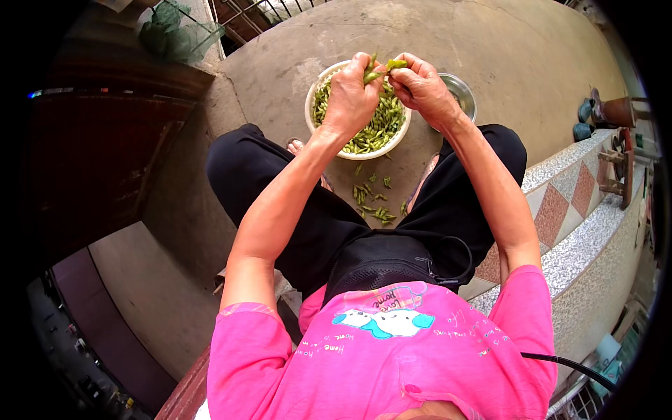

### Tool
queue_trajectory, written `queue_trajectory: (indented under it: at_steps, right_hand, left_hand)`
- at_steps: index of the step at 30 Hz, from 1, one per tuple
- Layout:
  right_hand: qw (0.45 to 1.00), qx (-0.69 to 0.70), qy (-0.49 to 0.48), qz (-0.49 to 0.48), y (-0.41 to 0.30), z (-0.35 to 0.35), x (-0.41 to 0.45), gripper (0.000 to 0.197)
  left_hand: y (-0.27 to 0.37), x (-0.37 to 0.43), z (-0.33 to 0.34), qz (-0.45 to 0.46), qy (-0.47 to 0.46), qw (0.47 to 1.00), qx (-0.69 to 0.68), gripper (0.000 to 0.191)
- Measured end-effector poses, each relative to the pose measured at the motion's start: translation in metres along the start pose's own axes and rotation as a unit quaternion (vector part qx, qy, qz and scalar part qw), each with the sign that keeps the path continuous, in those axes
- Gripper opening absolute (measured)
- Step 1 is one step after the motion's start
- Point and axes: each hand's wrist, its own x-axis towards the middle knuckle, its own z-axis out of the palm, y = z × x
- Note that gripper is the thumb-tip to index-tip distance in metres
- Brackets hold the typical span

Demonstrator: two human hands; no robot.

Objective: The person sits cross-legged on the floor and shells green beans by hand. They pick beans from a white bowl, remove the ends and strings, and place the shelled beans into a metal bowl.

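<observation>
My left hand (354,97) is closed around several green bean pods (371,77) whose ends stick out past the thumb. Close on its right, the fingertips of my right hand (420,86) pinch a yellow-green leaf (396,64). Both hands are above the far part of a round, pale plastic basket (348,155) filled with bean pods (375,131). Partly behind my right hand and wrist stands a round metal bowl (469,94); its contents are mostly hidden. On the floor between my feet lie loose pods (382,214).
Tiled steps (564,207) rise at the right, with a small wooden stool (617,170) on them. Blue shoes (584,130) stand beyond. A dark red wooden panel (105,168) is at the left, and green netting (173,34) hangs at the upper left.
</observation>
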Motion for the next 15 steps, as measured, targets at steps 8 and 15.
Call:
queue_trajectory:
  at_steps: [8, 15]
  right_hand:
    - [0.999, -0.036, -0.009, 0.014, -0.001, 0.002, 0.001, 0.009]
    - [0.998, -0.035, -0.032, 0.037, -0.008, 0.001, -0.001, 0.019]
  left_hand:
    - [0.000, 0.005, -0.010, -0.199, -0.072, 0.947, -0.243, 0.016]
    - [0.012, 0.001, -0.016, -0.241, -0.148, 0.899, -0.335, 0.014]
